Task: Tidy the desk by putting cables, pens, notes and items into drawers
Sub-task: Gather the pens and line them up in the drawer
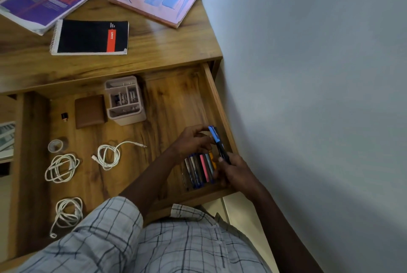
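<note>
Three cables (62, 168) sit in the drawer (218, 105), pens (200, 169) rowed at its right front corner. Right hand (235, 173) pinches a blue marker (217, 142) above them; left hand (191, 142) curled alongside, grip unclear. Notebooks (90, 37) remain on the desk (154, 48).

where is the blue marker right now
Head view: the blue marker is at the right side of the open drawer, gripped by the right hand just over the row of pens, the left hand by its cap.
</note>
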